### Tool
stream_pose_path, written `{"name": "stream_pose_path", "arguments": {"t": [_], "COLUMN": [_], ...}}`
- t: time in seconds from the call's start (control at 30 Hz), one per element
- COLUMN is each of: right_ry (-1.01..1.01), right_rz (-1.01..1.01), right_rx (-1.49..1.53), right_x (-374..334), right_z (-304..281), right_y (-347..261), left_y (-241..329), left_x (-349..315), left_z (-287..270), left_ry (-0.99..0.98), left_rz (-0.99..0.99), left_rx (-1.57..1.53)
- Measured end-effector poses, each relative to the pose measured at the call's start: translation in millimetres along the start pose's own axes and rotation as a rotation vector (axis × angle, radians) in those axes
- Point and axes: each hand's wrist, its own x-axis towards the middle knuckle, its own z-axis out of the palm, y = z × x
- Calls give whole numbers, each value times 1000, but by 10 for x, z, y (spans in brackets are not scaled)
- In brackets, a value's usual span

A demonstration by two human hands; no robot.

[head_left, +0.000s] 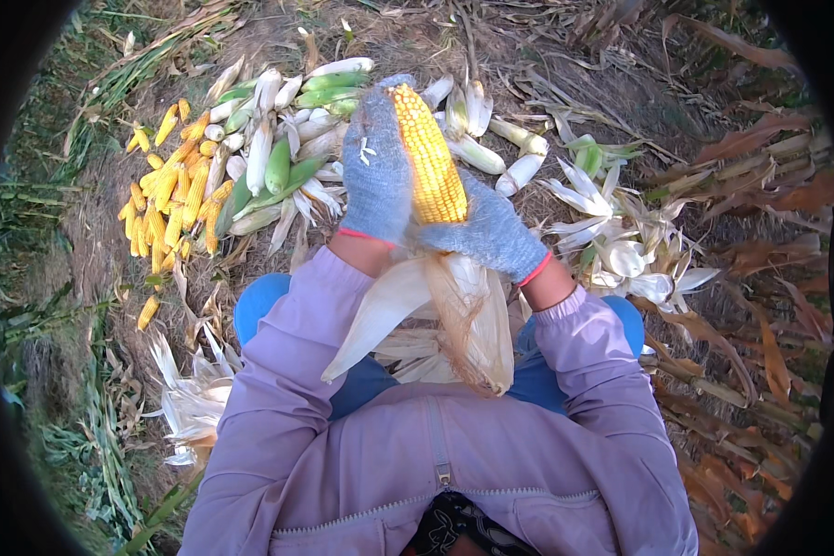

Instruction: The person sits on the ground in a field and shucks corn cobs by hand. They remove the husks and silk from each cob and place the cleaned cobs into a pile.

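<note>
Both my hands wear grey knit gloves with red cuffs and meet around one corn cob point(430, 162). Its yellow kernels are bare, and the cob tilts with its tip up and to the left. My left hand point(377, 167) lies along the cob's left side, fingers up toward the tip. Around the base, my right hand point(493, 230) is closed. Peeled pale husk point(473, 320) with brown silk hangs from the base, under my hands and over my lap. The palm sides of both gloves are hidden.
Ahead on the left lies a heap of husked yellow cobs point(181, 190). Beside it are several unhusked ears point(273, 153), green and white, with more ears point(491, 153) right of centre. Stripped husks point(625, 241) lie at right and more husks point(195, 394) at left. Dry stalks point(760, 195) line the right side.
</note>
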Motion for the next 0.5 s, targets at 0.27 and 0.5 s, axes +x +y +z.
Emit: {"name": "stream_pose_path", "arguments": {"t": [0.27,0.5], "right_ry": [-87,-26], "right_rz": [13,78], "right_rx": [447,174], "right_x": [-37,-26], "right_z": [-1,5], "right_y": [110,-99], "left_y": [191,146], "left_x": [23,20], "left_z": [31,-11], "left_ry": [30,-68], "left_rz": [-426,-65], "left_rx": [-421,132]}}
